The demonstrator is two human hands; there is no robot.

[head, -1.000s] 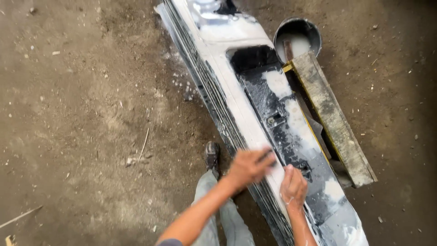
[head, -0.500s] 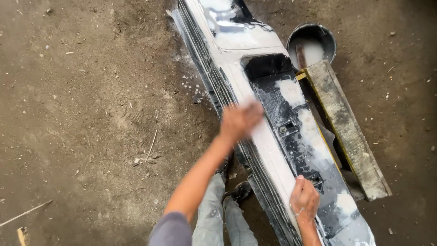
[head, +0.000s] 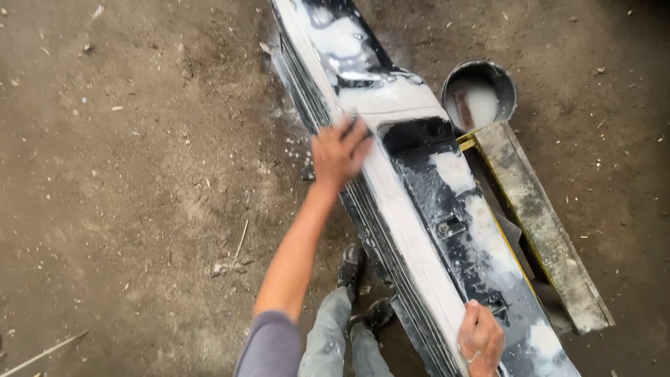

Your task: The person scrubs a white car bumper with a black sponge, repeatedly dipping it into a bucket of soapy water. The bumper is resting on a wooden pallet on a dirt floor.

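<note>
We are looking down on a long car bumper that runs slantwise from the top middle of the view to the bottom right, lying over a dirt floor and leaning against a worn wooden beam on its far side. Its top face is pale and wet, its inner side is black with patches of white foam, and a ribbed grille runs along the near edge. Just past the upper end of the beam stands a round metal bucket holding milky liquid, with a small dark object dipped in it that we cannot make out. The floor is brown packed earth, strewn with chips, bits of straw and white splashes near the bumper. Our left hand is stretched well forward on a straight arm, palm down and fingers spread, pressing flat on the bumper's pale top edge with something dark under the fingertips; whether it grips that thing we cannot tell. Our right hand stays close to the body at the bottom of the view, curled over the bumper's near end and resting on it. The two hands are well apart along the bumper. Below them show grey trouser legs and dark shoes on the dirt.
</note>
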